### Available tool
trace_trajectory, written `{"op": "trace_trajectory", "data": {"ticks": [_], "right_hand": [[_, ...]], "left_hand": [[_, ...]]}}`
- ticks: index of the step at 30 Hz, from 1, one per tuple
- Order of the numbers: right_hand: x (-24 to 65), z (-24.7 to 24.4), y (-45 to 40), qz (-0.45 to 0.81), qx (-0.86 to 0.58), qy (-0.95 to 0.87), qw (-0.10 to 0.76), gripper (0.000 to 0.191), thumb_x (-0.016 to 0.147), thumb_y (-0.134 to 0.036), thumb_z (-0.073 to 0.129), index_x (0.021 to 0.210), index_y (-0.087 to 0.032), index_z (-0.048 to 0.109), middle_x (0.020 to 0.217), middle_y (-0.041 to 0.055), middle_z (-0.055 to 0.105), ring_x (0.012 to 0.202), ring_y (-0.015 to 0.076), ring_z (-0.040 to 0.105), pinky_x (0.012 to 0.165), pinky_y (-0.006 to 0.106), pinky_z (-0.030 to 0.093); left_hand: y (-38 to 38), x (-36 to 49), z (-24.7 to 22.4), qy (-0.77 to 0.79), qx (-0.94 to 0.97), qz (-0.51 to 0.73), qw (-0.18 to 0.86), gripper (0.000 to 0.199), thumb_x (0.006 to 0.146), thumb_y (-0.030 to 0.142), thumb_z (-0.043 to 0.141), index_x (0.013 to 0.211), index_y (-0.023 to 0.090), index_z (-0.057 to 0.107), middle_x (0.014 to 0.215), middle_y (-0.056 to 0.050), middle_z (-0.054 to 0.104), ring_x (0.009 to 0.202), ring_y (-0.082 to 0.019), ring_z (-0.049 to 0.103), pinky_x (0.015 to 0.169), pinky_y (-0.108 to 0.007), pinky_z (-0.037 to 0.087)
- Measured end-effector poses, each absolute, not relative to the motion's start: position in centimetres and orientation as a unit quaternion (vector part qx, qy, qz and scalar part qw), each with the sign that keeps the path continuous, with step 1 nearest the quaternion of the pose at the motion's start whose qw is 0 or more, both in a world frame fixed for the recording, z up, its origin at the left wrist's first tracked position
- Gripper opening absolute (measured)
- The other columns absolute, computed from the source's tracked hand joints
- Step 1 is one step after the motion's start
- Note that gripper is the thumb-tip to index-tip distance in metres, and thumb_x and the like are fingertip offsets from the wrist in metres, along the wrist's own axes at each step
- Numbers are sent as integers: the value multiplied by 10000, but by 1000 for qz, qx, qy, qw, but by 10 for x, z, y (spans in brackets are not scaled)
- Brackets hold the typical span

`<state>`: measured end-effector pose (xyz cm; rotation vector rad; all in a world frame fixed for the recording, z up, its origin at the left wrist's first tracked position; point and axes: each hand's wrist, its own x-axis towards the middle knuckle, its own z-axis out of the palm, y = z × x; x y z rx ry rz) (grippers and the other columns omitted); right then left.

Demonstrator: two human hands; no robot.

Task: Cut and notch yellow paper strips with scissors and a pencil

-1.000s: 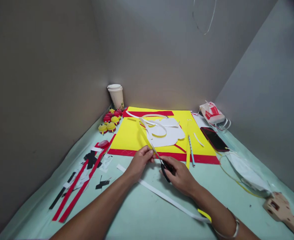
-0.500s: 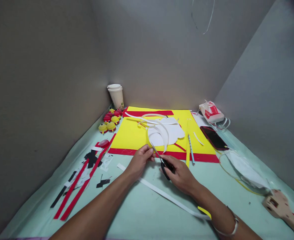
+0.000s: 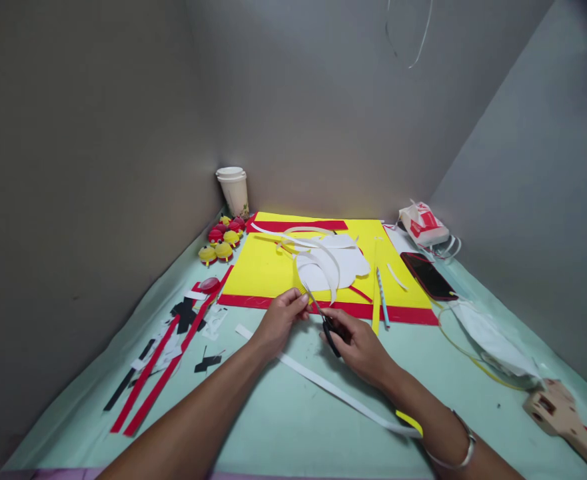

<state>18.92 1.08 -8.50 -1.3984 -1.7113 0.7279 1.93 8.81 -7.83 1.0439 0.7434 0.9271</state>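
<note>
My left hand (image 3: 286,321) is closed in a pinch on a small yellow paper piece (image 3: 304,291), mostly hidden by the fingers. In my right hand (image 3: 360,343) is a pair of black-handled scissors (image 3: 331,337), its blades reaching toward the yellow piece at my left fingertips. Just beyond the hands, curled white paper strips (image 3: 334,270) and cut white paper (image 3: 350,263) lie on yellow sheets (image 3: 253,273) with red borders. A long white strip (image 3: 323,385) runs under both forearms, with a yellow end at the right.
At left lie red strips (image 3: 156,390), black scraps (image 3: 186,313) and small red-and-yellow ball shapes (image 3: 216,253), near a paper cup (image 3: 234,193). To the right are a pencil (image 3: 382,297), a phone (image 3: 428,277), a white mask (image 3: 493,340), a tape dispenser (image 3: 556,410) and a red-and-white packet (image 3: 423,223).
The scissor handles have drawn closer together, and the blades look more closed at the yellow piece. Both hands stay in nearly the same place; the whole view has shifted slightly.
</note>
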Motion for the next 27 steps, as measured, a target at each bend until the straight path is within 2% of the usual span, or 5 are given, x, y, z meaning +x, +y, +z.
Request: {"op": "trace_trajectory", "data": {"ticks": [2,6,14,20,27], "right_hand": [[189,-86,11,301,-556,-662,401,351,864,-327,580,1184,-189,625,769,17,649,662,170,585,634,280,487],[190,-88,12,323,-559,-646,408,329,867,-356,573,1149,-196,623,774,8,607,671,164,569,631,274,478],[190,-87,12,345,-552,-636,415,365,863,-340,564,1186,-172,601,796,21,614,712,169,569,686,289,478],[190,-90,13,347,-558,-636,406,376,855,-359,593,1193,-195,607,784,5,601,681,161,542,652,279,457],[188,-86,12,340,-555,-652,390,364,841,-310,605,1182,-187,637,740,-5,593,656,159,512,629,273,419]], "left_hand": [[88,19,-77,341,472,417,698,265,765,370,724,704,171,559,674,15,559,622,-109,493,646,-239,379],[87,20,-74,349,466,409,702,263,741,359,740,700,170,561,667,14,553,604,-105,486,617,-233,368],[87,20,-75,348,460,411,706,237,720,328,750,704,161,583,667,10,550,600,-107,493,603,-225,389],[89,20,-76,334,421,434,723,269,755,365,713,824,108,678,763,-40,630,605,-102,526,609,-224,419],[92,19,-76,322,397,442,737,230,779,334,698,787,106,663,749,-39,622,574,-88,531,581,-202,431]]}}
